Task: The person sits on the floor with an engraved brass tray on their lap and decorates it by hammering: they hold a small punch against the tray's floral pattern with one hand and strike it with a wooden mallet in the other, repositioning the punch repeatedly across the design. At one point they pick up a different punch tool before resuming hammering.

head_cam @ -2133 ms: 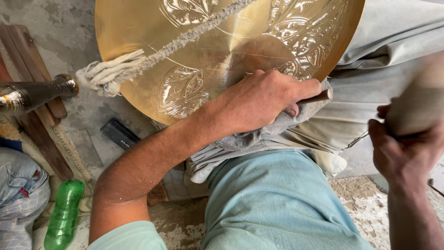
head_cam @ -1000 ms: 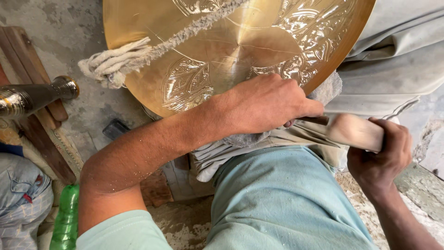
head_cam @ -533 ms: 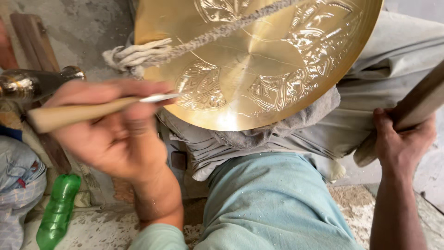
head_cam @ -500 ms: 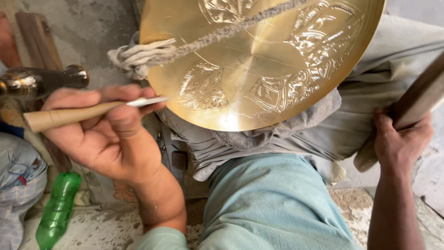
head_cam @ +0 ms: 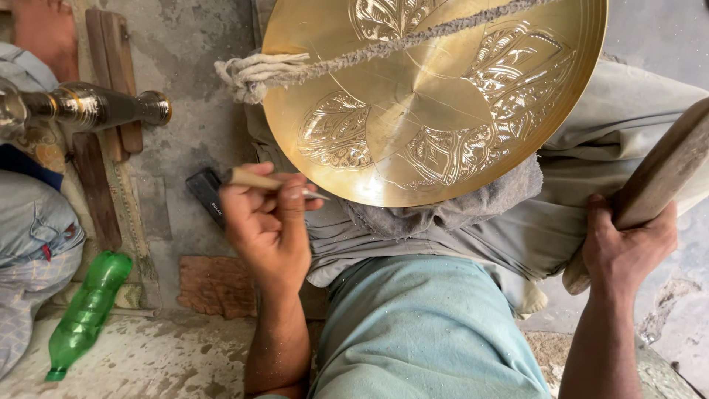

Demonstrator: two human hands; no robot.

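A large round brass plate (head_cam: 436, 96) with engraved leaf patterns rests on my lap over a grey cloth (head_cam: 458, 210). A frayed rope (head_cam: 295, 70) lies across its face. My left hand (head_cam: 267, 225) grips a wooden-handled engraving tool (head_cam: 255, 179), its metal tip close to the plate's lower left rim. My right hand (head_cam: 624, 247) holds a wooden mallet (head_cam: 661, 174) off to the right, away from the plate.
A green plastic bottle (head_cam: 88, 310) lies on the concrete floor at the left. A brass vase-like piece (head_cam: 88, 107) lies on wooden slats (head_cam: 111, 81). A dark flat object (head_cam: 205, 193) sits behind my left hand. Another person's clothed leg (head_cam: 29, 244) is at the left edge.
My left hand left the plate, picked up the wooden-handled tool and brought it toward the plate's rim. My right hand kept the mallet and moved it to the right.
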